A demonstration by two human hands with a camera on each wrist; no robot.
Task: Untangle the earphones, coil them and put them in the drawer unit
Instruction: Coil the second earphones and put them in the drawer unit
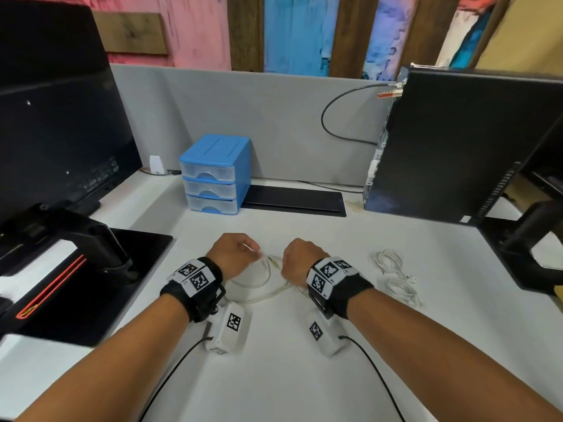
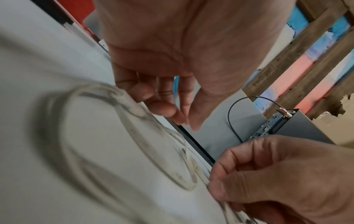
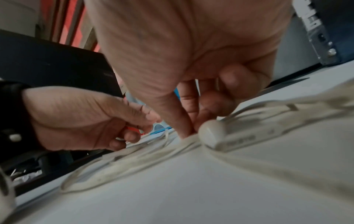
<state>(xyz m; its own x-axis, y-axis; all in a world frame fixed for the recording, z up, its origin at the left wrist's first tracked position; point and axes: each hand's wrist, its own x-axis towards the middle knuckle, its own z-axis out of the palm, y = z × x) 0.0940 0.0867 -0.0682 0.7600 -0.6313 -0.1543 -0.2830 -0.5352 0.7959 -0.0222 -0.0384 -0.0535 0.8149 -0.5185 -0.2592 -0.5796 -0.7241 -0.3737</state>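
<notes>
White earphones (image 1: pixel 265 278) lie in loose loops on the white desk (image 1: pixel 274 376), between my two hands. My left hand (image 1: pixel 253 253) pinches the cable at the left end of the loops; in the left wrist view its curled fingers (image 2: pixel 162 106) touch the cable (image 2: pixel 134 109). My right hand (image 1: pixel 285 264) pinches the cable on the right, and in the right wrist view its fingertips (image 3: pixel 188 128) press beside a white earbud piece (image 3: pixel 216 136). The blue drawer unit (image 1: pixel 214 175) stands behind, with its three drawers closed.
A second bundle of white cable (image 1: pixel 396 278) lies to the right of my right hand. A monitor (image 1: pixel 61 117) and its black base (image 1: pixel 91 284) fill the left. A computer tower (image 1: pixel 457 141) stands right, a black pad (image 1: pixel 292 199) by the grey partition.
</notes>
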